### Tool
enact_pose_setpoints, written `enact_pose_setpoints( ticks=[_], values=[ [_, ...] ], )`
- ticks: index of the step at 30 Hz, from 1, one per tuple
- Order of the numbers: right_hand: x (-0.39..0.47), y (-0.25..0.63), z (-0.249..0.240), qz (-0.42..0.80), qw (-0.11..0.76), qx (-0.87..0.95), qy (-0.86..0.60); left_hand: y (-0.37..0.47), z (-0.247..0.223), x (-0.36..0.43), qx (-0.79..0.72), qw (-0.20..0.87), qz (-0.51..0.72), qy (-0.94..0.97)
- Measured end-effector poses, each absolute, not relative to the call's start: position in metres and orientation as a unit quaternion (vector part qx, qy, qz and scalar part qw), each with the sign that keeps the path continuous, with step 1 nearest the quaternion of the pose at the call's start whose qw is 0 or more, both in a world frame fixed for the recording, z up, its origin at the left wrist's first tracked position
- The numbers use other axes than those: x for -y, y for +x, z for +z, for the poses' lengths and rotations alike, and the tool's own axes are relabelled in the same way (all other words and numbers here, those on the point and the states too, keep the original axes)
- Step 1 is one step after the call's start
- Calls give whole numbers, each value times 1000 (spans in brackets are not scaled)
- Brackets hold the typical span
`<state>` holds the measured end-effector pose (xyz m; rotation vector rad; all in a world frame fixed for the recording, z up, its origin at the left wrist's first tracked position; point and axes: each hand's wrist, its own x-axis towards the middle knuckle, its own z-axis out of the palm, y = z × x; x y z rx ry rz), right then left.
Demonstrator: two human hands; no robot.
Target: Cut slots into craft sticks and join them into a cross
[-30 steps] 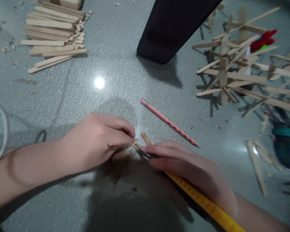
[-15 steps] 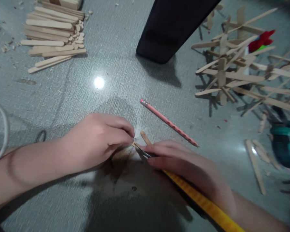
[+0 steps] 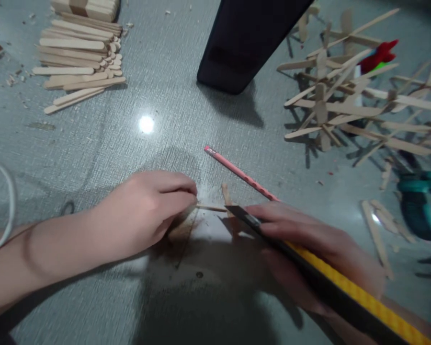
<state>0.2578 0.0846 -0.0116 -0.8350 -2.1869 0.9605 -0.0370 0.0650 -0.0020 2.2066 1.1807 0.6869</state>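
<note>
My left hand [image 3: 158, 203] is closed, pinching one end of a thin wooden craft stick [image 3: 211, 207] that points right, seen nearly edge-on. In my right hand [image 3: 309, 244] is a yellow and black utility knife [image 3: 330, 278], its fingers wrapped round the handle. The blade's tip lies at the right end of the stick; whether it touches cannot be made out. Another wooden piece [image 3: 226, 192] stands behind the blade, partly hidden by it. A pink pencil [image 3: 240, 173] lies just beyond my right hand.
Craft sticks [image 3: 75, 52] are piled at the back left. A dark upright phone-like slab [image 3: 244, 48] stands at the back. On the right are assembled stick pieces [image 3: 326, 105], a red figure [image 3: 379, 55], teal-handled pliers [image 3: 418, 206] and loose sticks [image 3: 377, 235]. A white cable [image 3: 9, 201] crosses the left edge.
My right hand and the knife have moved right, away from my left hand, and more of the pinched stick shows. My left hand has hardly moved. The view has shifted slightly.
</note>
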Motion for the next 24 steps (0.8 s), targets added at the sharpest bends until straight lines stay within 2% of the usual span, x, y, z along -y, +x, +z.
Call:
enact_pose_setpoints(
  ticks=[4, 6, 9, 11, 15, 18, 24],
  values=[
    [-76, 264, -7, 303, 347, 817, -348, -34, 7, -61, -535, 343, 276, 721],
    [-72, 260, 3, 292, 352, 817, -350, -31, 8, -58, -562, 432, 320, 629],
    [-63, 242, 22, 313, 353, 796, -379, -26, 5, -51, -517, 628, 393, 429],
    [-57, 225, 33, 332, 371, 762, -414, -23, 2, -46, -484, 689, 414, 347],
    [-46, 195, 30, 316, 413, 733, -438, -20, -2, -42, -451, 724, 448, 267],
    [-42, 186, 12, 307, 456, 722, -419, -20, -2, -44, -442, 740, 456, 220],
    [-48, 186, -12, 280, 485, 751, -350, -23, -1, -49, -407, 778, 438, 193]
  ],
)
